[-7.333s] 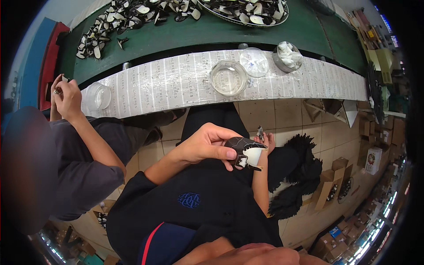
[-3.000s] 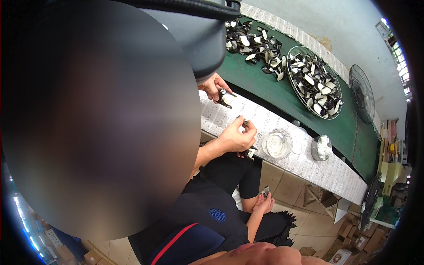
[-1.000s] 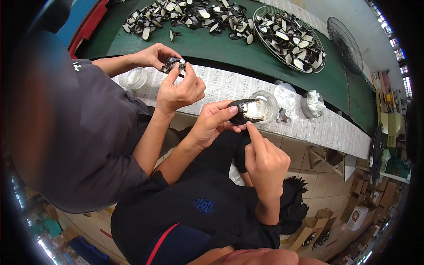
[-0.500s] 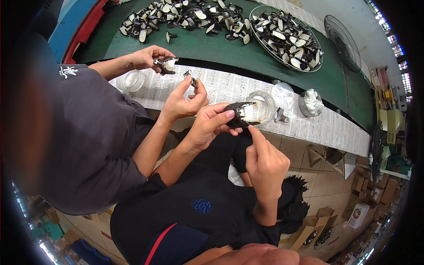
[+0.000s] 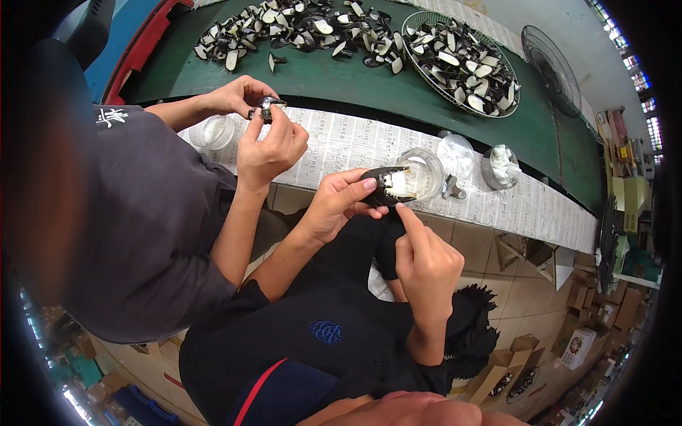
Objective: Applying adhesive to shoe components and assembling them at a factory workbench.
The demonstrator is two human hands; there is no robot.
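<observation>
A black, curved shoe part with a white inner side [image 5: 398, 183] rests in my left hand [image 5: 337, 202], the thumb on top and the fingers underneath. My right hand [image 5: 429, 264] puts its index fingertip to the lower edge of that part. Its other fingers are curled, and nothing shows in them. Just behind the shoe part stands a clear round tub [image 5: 435, 170], partly covered by it. Small metal pieces [image 5: 452, 188] lie to its right on the paper-covered bench edge [image 5: 526, 204].
At my left a co-worker's hands [image 5: 266, 145] hold a small dark piece above the bench, near another clear tub [image 5: 213, 132]. Black-and-white shoe parts are heaped on the green table [image 5: 312, 79] and in a round basket [image 5: 514, 106]. A cup with white wadding [image 5: 501, 167] stands farther right.
The co-worker's right hand has moved left and up to meet the other hand at the small piece. My own hands have barely moved; my right fingertip shifts slightly left along the edge.
</observation>
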